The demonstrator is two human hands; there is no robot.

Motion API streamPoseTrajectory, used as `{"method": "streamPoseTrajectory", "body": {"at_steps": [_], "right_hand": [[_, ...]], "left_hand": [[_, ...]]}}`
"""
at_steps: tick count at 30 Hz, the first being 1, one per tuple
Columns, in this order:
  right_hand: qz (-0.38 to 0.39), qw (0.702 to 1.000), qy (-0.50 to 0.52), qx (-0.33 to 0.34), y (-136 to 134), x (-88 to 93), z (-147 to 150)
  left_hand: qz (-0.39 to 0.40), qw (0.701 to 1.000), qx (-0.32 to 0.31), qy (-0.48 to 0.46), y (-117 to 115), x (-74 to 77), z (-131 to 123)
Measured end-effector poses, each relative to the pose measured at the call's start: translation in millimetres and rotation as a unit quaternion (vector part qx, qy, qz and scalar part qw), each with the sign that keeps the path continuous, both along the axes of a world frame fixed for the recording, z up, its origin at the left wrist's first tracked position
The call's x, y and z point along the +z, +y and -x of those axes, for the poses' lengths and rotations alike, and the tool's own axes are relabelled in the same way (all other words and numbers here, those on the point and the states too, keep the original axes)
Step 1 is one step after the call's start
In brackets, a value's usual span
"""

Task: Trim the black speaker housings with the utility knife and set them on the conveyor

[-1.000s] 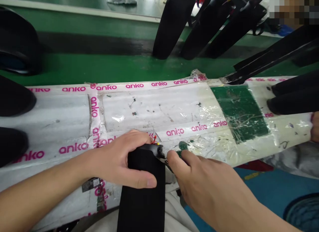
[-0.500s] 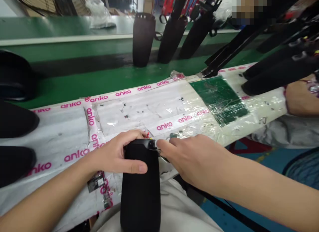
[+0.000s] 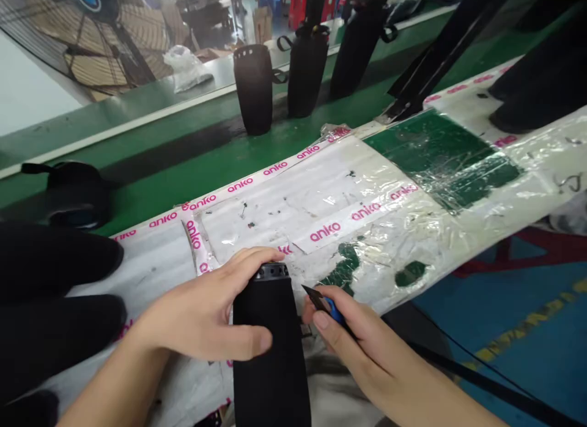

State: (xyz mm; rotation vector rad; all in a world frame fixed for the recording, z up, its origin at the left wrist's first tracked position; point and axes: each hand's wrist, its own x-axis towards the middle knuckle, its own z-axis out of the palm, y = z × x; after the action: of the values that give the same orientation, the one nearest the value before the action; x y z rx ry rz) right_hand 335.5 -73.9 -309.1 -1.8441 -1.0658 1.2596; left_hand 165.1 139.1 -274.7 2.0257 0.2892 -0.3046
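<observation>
A black fabric-covered speaker body [image 3: 273, 378] stands tilted before me, its lower end cut off by the frame. At its top end is a dark strip with small round holes [image 3: 271, 271]. My left hand [image 3: 206, 311] is wrapped round the upper part, thumb across the front and fingers hidden behind the top edge. To the right, apart from the speaker, my right hand [image 3: 362, 347] is closed on a utility knife [image 3: 323, 301] with a dark pointed blade and a blue part. The blade points up and left.
A padded bench edge [image 3: 275, 207] carries anko-printed tape. More black speaker bodies lie at left [image 3: 59, 323] and stand on the green conveyor [image 3: 151, 170]. A black strapped piece [image 3: 76, 194] sits at far left. Behind are a fan [image 3: 105, 35] and plastic bag [image 3: 188, 69].
My right hand has drawn back from the speaker's top, turned, and now shows the knife. The speaker's holed strip has come into view. My left hand still grips it; the camera view has shifted.
</observation>
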Motion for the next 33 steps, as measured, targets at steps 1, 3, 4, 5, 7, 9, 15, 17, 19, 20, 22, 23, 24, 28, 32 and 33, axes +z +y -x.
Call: {"method": "streamPoseTrajectory", "body": {"at_steps": [1, 3, 4, 5, 7, 9, 15, 17, 19, 20, 22, 23, 24, 28, 32, 33], "right_hand": [[-0.013, 0.999, 0.041, -0.001, 5.1, -1.6, 3.0], [-0.017, 0.993, 0.117, -0.012, 10.3, -5.6, 4.2], [-0.016, 0.987, 0.157, -0.022, 10.5, -8.2, 3.4], [-0.019, 0.98, 0.195, -0.029, 9.5, -10.9, 2.2], [-0.023, 0.968, 0.249, -0.037, 5.2, -16.0, 0.1], [-0.007, 0.966, 0.256, -0.039, -0.2, -19.3, -1.1], [-0.038, 0.998, 0.04, 0.003, -13.5, -10.6, -4.1], [-0.129, 0.985, -0.112, 0.011, -17.3, -3.4, -6.4], [-0.215, 0.942, -0.256, 0.024, -20.6, 3.7, -9.3], [-0.238, 0.917, -0.317, 0.039, -21.9, 6.8, -11.1], [-0.24, 0.875, -0.412, 0.086, -23.6, 11.4, -14.8], [-0.228, 0.856, -0.45, 0.112, -23.9, 12.9, -16.9], [-0.215, 0.838, -0.482, 0.138, -23.9, 13.8, -18.9], [-0.177, 0.798, -0.539, 0.203, -21.6, 13.4, -26.1], [-0.166, 0.791, -0.541, 0.234, -18.3, 11.6, -28.4], [-0.167, 0.789, -0.542, 0.237, -17.6, 11.4, -28.4]], "left_hand": [[-0.011, 0.999, 0.028, 0.022, -5.3, 0.8, -3.8], [-0.069, 0.993, 0.087, 0.043, -14.8, 2.7, -9.6], [-0.108, 0.988, 0.105, 0.042, -18.3, 4.1, -10.8], [-0.144, 0.982, 0.112, 0.044, -20.5, 6.1, -10.6], [-0.189, 0.975, 0.1, 0.065, -20.9, 11.6, -7.4], [-0.185, 0.975, 0.078, 0.097, -18.4, 17.8, -4.0], [-0.129, 0.977, 0.139, 0.102, -22.8, 13.9, -14.9], [-0.054, 0.984, 0.162, 0.051, -26.3, 2.4, -19.1], [0.087, 0.982, 0.165, -0.006, -29.0, -12.2, -21.0], [0.155, 0.974, 0.161, -0.032, -30.4, -19.7, -21.5], [0.235, 0.958, 0.149, -0.069, -33.9, -32.9, -22.3], [0.246, 0.956, 0.143, -0.076, -36.0, -37.8, -22.7], [0.244, 0.956, 0.141, -0.077, -38.0, -41.3, -23.2], [0.225, 0.961, 0.146, -0.063, -43.6, -45.4, -24.2], [0.236, 0.957, 0.16, -0.046, -44.4, -44.7, -24.2], [0.236, 0.958, 0.16, -0.042, -44.1, -44.4, -24.3]]}}
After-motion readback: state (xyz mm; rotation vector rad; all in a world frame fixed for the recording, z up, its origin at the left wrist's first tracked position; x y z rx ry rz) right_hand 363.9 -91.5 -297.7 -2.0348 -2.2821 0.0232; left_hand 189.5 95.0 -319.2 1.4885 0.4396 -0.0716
